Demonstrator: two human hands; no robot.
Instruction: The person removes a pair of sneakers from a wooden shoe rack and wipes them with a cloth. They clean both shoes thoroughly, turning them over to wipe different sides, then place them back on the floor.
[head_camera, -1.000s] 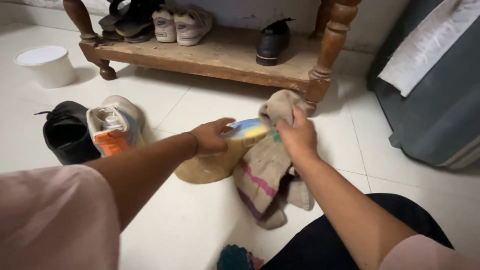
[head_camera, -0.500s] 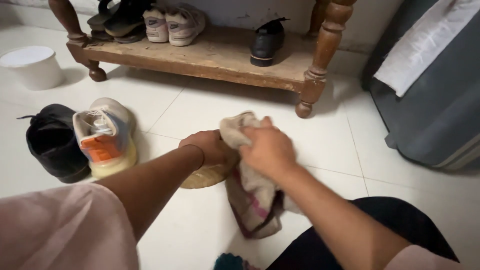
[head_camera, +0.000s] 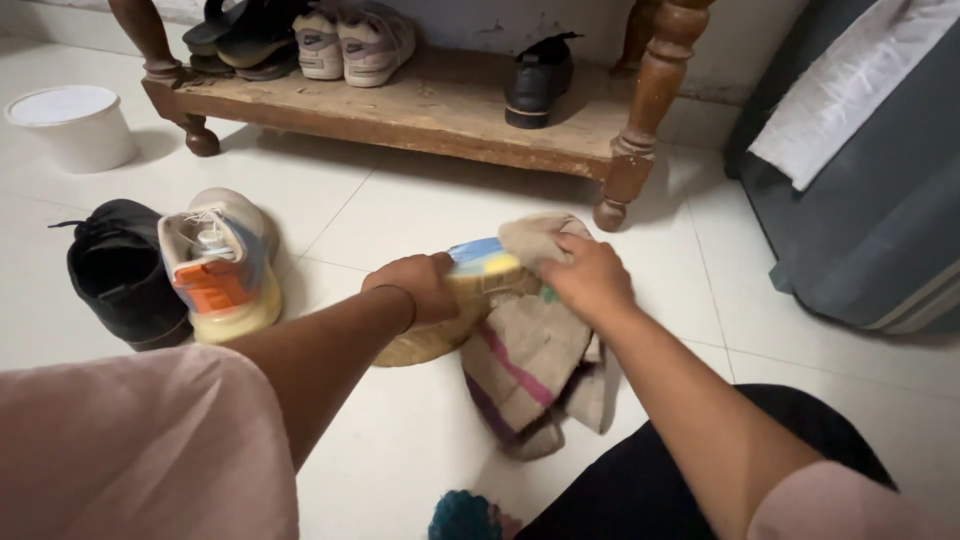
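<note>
Head view, looking down at the floor. We see the left hand (head_camera: 418, 288) closed around a shoe (head_camera: 455, 305) with a pale yellow, textured sole and a blue and yellow upper, held on its side just above the glossy white floor tiles (head_camera: 400, 440). The right hand (head_camera: 588, 278) grips a coarse beige cloth (head_camera: 530, 350), woven with pink and purple stripes, and presses its bunched upper end against the shoe's upper; the rest of the cloth hangs in loose folds down to the tiles. To the left, well apart from the hands, stand a black shoe (head_camera: 120, 270) and, touching it, a cream sneaker (head_camera: 222, 262) with an orange heel patch and a thick yellowish sole. Behind them we note a low wooden shoe rack (head_camera: 420, 110) with turned legs and a worn, scuffed shelf that bears sandals, two pale sneakers (head_camera: 350, 42) and one black shoe. A white round tub (head_camera: 70, 125) sits at the far left, and grey fabric (head_camera: 870, 200) with a white strip fills the right edge.
</note>
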